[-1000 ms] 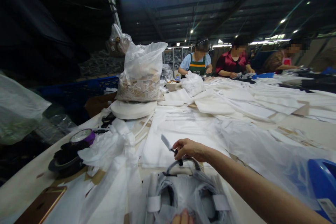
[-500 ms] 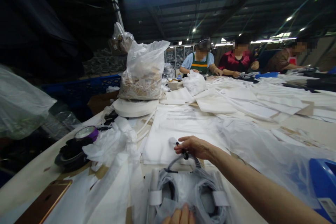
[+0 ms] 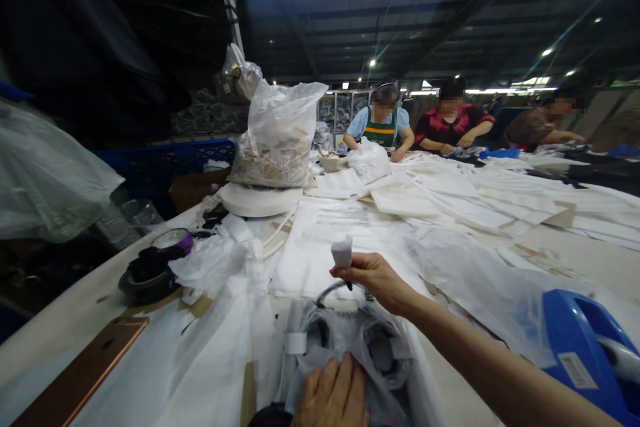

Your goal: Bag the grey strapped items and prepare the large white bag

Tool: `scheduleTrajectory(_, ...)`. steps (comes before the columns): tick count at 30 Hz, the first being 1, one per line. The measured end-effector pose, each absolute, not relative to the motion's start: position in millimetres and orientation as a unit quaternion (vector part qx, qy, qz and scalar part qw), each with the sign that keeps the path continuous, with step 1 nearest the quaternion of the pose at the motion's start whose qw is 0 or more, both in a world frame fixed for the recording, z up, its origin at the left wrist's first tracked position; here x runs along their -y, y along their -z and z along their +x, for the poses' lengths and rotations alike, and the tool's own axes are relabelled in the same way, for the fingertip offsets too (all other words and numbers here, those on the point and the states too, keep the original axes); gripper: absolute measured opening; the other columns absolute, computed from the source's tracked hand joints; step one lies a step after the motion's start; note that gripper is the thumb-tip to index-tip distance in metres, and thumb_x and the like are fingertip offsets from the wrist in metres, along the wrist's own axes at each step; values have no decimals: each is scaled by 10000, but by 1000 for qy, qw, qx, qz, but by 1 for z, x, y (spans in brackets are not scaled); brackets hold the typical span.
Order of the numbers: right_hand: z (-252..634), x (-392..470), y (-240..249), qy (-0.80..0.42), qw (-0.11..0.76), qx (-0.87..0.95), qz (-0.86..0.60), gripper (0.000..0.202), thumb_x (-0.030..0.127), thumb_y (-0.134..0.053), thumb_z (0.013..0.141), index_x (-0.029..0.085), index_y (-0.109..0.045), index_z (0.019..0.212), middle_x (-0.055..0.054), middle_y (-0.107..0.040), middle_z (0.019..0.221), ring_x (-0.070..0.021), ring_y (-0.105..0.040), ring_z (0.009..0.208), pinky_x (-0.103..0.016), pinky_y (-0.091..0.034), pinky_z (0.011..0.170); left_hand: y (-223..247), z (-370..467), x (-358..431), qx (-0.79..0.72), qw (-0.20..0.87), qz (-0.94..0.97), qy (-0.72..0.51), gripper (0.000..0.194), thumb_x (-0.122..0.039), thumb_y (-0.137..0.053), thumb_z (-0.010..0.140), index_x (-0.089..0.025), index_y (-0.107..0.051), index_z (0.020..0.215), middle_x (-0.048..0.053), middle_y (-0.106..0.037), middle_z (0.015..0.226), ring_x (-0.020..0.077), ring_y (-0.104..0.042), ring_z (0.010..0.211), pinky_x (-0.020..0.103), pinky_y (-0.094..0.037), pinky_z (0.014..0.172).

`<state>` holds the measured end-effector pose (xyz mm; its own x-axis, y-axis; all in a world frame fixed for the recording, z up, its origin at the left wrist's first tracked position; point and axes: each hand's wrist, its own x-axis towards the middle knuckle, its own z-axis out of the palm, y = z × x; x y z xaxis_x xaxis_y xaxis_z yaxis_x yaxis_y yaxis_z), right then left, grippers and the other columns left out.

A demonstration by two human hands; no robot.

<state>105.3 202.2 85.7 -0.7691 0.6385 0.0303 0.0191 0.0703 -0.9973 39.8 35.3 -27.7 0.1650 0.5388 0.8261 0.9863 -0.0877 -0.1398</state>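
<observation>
Small white tag [image 3: 342, 252] pinched in right hand [image 3: 373, 277] | bagged shoes [image 3: 350, 347] pressed flat by left hand [image 3: 330, 400] | tag best kept taut.

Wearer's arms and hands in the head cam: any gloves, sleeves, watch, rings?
Both hands are bare, no gloves. The right hand leads into a forearm that is uncovered along the whole stretch in view, with no sleeve, watch or wristband showing. The left hand is cut off at the bottom edge, so only its fingers and back show; its wrist is out of view. No rings can be made out on either.
</observation>
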Motion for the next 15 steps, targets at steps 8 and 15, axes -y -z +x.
scheduleTrajectory(8, 135, -163, -65, -310, 261, 908, -108, 253, 87, -500, 784, 219, -694, 881, -54, -616, 887, -165, -572, 822, -298, -444, 741, 15, 48, -26, 602, 268, -679, 323, 352, -214, -272, 920, -151, -600, 1032, 39, -646, 996, 194, -560, 905, 328, -417, 762)
scheduleTrajectory(15, 155, -145, -56, -150, 192, 970, -14, 271, 50, -411, 851, 168, -608, 996, -104, -610, 987, -173, -581, 922, -278, -485, 777, 20, 52, -28, 586, 267, -658, 390, 266, -125, -335, 840, -168, -597, 834, 104, -616, 911, 248, -565, 868, 374, -473, 678)
